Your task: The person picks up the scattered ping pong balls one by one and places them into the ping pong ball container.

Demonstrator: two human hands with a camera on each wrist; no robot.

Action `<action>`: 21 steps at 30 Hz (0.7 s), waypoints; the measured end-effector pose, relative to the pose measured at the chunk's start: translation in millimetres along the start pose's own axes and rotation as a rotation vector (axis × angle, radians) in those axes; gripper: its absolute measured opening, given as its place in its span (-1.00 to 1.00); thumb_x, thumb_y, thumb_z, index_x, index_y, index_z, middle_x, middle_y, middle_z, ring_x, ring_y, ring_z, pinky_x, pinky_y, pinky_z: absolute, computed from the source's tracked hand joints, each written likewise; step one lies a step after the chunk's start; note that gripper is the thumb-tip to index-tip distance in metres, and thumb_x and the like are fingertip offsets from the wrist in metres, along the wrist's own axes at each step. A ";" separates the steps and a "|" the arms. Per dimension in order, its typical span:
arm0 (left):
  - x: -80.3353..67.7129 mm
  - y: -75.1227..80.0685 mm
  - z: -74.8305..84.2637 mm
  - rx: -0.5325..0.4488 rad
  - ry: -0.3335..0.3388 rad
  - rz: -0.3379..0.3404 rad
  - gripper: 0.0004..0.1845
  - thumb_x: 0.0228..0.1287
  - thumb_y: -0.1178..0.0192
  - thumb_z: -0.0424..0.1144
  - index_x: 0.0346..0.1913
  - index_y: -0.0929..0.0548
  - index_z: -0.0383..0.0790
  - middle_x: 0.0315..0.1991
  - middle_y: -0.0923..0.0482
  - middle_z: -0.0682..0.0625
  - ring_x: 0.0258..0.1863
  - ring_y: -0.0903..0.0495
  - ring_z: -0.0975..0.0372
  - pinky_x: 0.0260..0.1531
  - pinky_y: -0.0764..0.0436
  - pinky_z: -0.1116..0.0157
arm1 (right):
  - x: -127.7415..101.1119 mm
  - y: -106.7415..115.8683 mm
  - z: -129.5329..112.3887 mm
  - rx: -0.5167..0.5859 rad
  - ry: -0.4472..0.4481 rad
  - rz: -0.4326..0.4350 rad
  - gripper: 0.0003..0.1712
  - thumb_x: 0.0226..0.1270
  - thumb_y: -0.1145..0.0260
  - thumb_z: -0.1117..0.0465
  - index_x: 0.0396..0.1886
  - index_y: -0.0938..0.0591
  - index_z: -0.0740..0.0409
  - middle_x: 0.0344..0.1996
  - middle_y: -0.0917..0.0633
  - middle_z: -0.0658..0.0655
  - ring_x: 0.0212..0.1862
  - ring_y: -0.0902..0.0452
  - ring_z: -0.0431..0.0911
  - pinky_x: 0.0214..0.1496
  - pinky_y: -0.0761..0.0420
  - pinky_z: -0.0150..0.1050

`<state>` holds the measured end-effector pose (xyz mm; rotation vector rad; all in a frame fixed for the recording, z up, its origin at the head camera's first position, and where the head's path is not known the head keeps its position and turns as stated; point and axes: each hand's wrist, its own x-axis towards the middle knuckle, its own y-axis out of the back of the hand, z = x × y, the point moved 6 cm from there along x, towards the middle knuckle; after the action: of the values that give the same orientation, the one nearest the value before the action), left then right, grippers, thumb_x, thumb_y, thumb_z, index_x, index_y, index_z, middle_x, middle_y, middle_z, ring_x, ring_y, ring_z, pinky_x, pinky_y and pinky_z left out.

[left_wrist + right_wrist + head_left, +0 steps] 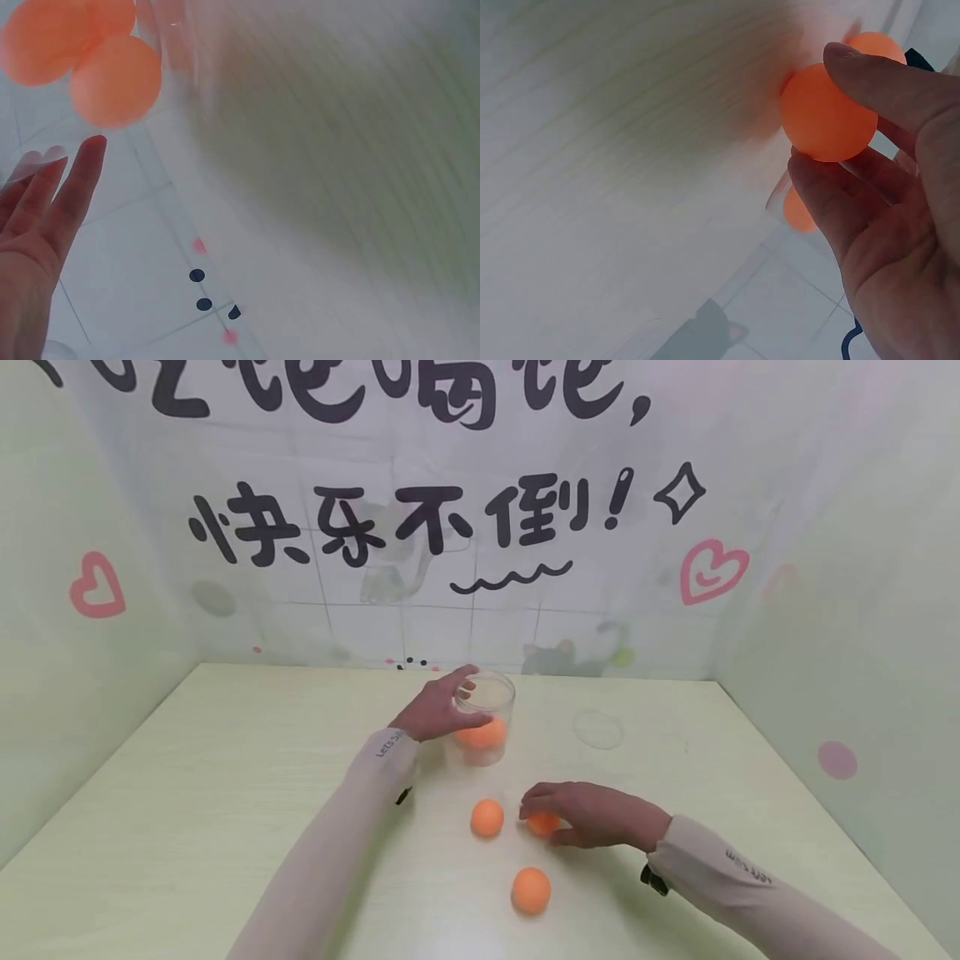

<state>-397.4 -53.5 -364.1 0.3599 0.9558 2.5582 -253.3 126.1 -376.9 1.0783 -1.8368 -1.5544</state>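
Note:
A clear, see-through jar (501, 703) stands toward the back of the table with several orange balls (486, 734) inside. My left hand (437, 708) holds it near the rim, thumb across the front and fingers at the far side. In the left wrist view the balls (116, 81) show beyond the fingers (79, 184). Nearer to me, my right hand (592, 814) pinches an orange ball (829, 112) between thumb and fingers, close over the table. Two more orange balls lie nearby, one ball (487, 818) left of that hand and another ball (531, 891) in front of it.
A thin clear disc (598, 729), like a lid, lies on the table right of the jar. The pale wood-look table (225, 793) is bounded by a printed back curtain (420, 635) and side panels at left and right.

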 end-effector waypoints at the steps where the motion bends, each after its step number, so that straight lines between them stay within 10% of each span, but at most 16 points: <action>1: 0.0 0.3 0.5 -0.003 0.004 -0.001 -0.08 0.03 -0.36 0.12 0.43 -0.18 -0.02 0.21 -0.47 -0.18 0.23 -0.45 0.05 0.16 -0.44 0.00 | -0.3 -0.2 0.2 0.001 0.003 0.004 -0.60 0.22 -0.32 0.32 0.08 -0.57 0.04 0.09 -0.57 -0.02 0.10 -0.53 -0.14 0.16 -0.51 -0.25; 21: -2.2 1.5 3.4 -0.021 0.037 0.006 -0.10 -0.02 -0.40 0.09 0.38 -0.21 0.01 0.21 -0.47 -0.17 0.21 -0.46 0.02 0.15 -0.45 -0.02 | -6.9 2.2 -0.7 -0.010 -0.016 -0.012 -0.68 0.21 -0.32 0.34 -0.04 -0.62 0.02 -0.06 -0.63 -0.07 -0.06 -0.56 -0.24 0.03 -0.55 -0.34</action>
<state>-394.6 -53.5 -360.8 0.3113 0.9416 2.5871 -249.5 131.4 -373.9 1.0776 -1.8340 -1.5823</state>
